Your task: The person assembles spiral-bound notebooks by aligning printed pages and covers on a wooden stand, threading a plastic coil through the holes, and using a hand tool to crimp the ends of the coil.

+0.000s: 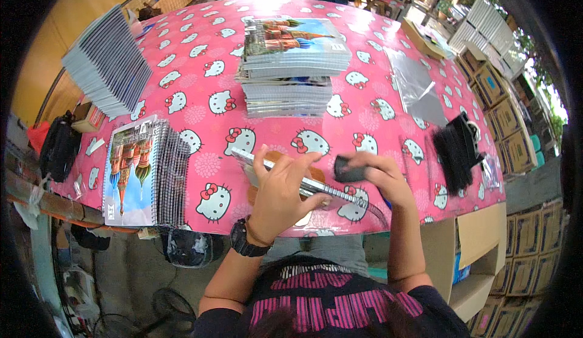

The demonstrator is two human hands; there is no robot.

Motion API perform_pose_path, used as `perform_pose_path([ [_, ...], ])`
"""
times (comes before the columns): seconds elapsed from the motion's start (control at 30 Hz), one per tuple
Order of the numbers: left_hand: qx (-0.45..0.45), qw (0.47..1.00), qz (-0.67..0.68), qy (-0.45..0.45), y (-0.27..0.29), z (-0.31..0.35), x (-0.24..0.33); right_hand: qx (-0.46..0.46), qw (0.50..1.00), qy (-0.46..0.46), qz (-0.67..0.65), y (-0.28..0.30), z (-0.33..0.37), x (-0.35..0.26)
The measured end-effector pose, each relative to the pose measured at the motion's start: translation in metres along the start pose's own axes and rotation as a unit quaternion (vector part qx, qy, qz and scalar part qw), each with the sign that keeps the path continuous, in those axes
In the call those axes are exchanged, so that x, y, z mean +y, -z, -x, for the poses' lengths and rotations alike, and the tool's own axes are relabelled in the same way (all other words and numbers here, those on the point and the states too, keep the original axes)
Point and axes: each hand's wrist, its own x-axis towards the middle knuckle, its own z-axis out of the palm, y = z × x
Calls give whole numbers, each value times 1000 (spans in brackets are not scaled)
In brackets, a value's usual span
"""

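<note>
Two hands are working over a pink cartoon-cat tablecloth (pixel 200 65) that is covering the whole table. Big central stack of spiral notebooks (pixel 293 65) is sitting mid-table, well apart from the hands; a fanned grey stack (pixel 109 62) is lying far left, and another notebook pile (pixel 143 171) is sitting at the near left edge. Black bundle of bands (pixel 455 150) is lying right. Left hand (pixel 279 189) is clamped on a single spiral notebook (pixel 316 187), holding it tilted just above the near table edge. Right hand (pixel 379 177) is gripping a small black object (pixel 347 169), touching the notebook's spiral side.
</note>
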Motion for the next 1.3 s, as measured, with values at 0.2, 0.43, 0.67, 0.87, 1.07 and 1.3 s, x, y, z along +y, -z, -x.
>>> perform_pose_path([
  [0.2,87,995,-12,39,4,6,-10,7,998,-46,32,-3,-5,7],
  [0.43,254,916,262,165,-21,31,-46,-30,999,21,16,-12,-17,1],
  [0.67,230,872,366,228,-30,31,-46,-22,998,38,32,-12,-27,2],
  [0.87,254,851,414,200,-36,34,-51,-37,984,-3,176,-12,-44,-4],
  [1.07,250,806,487,224,-26,29,-53,-83,996,28,-22,-22,-37,-8],
  [1.3,254,791,509,226,-28,29,-59,-69,996,41,-35,-25,-56,1],
])
